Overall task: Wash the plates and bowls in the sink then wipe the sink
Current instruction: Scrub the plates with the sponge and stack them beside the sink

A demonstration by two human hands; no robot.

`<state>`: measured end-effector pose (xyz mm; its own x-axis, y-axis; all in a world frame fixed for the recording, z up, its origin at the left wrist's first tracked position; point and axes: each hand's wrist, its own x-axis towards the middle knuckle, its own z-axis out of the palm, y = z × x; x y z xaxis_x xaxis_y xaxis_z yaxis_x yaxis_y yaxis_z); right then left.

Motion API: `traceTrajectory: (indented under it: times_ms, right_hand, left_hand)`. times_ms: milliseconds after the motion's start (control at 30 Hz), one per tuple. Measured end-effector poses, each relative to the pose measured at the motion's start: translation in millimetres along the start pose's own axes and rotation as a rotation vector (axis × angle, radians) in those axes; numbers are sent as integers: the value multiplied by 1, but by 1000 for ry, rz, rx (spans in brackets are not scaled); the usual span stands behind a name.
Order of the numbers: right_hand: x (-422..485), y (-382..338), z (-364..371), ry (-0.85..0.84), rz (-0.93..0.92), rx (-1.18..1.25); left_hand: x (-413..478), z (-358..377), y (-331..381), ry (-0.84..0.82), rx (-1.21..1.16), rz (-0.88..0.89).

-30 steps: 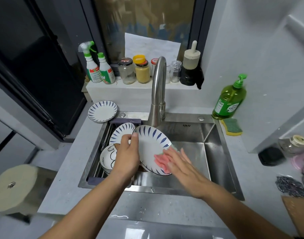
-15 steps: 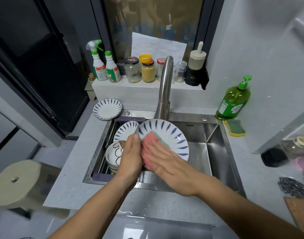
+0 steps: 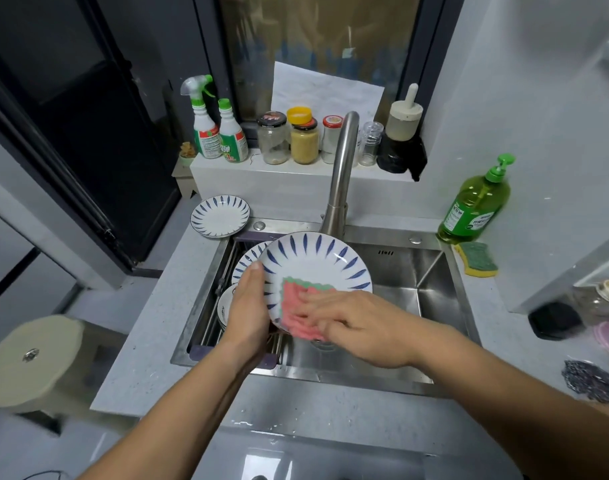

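Fingers of my left hand (image 3: 249, 306) grip the left rim of the round white plate with blue leaf strokes (image 3: 317, 268), held above the left half of the stainless steel sink (image 3: 434, 282). The plate tilts, its face turned up toward me and its far rim raised toward the back of the sink. My right hand (image 3: 358, 323) lies flat, fingers stretched, pressing the pink-and-green cloth (image 3: 296, 310) onto the plate's near side.

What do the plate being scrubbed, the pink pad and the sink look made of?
Plate: probably glazed ceramic, glossy white with painted blue strokes. Pink pad: soft cloth or sponge, matte, green-edged; can't tell which. Sink: stainless steel, brushed grey, dull reflections.
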<state>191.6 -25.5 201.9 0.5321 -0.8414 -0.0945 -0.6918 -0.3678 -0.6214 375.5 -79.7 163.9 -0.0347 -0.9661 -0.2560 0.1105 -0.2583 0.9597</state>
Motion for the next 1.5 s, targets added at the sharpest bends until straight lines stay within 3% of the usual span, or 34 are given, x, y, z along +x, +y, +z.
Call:
traceTrajectory:
  times_ms: [100, 200, 300, 400, 600, 700, 800, 933, 1000, 1100, 1167, 1333, 1500]
  right_hand:
    - [-21, 13, -17, 25, -15, -88]
    - [-21, 36, -34, 34, 97, -384]
    - [-3, 44, -34, 70, 140, -500]
    - [1, 44, -27, 122, 153, -484]
    - [-30, 33, 5, 35, 230, -358]
    - [-7, 32, 13, 142, 205, -97]
    - [17, 26, 2, 229, 188, -18]
    - [8, 1, -2, 177, -49, -85]
    - [-4, 4, -4, 142, -67, -180]
    - [-13, 23, -15, 139, 72, -438]
    - [-12, 31, -22, 213, 238, -476]
    - [1, 36, -29, 481, 278, -312]
    - [13, 48, -58, 761, 309, 201]
  left_hand:
    - [0, -3, 10, 36, 55, 35]
    - [-1, 0, 10, -41, 130, 85]
    - [-3, 15, 9, -93, 143, 99]
    - [-2, 22, 16, -106, 115, 108]
    - [7, 12, 16, -55, 150, 136]
    - [-2, 21, 9, -121, 157, 116]
    - [-8, 30, 10, -157, 123, 96]
    - [5, 23, 21, -94, 80, 94]
    - [9, 17, 26, -79, 80, 123]
    - [11, 17, 30, -111, 120, 172]
    - [8, 24, 33, -154, 183, 223]
    - [10, 41, 53, -225, 278, 347]
    - [17, 51, 73, -316, 557, 522]
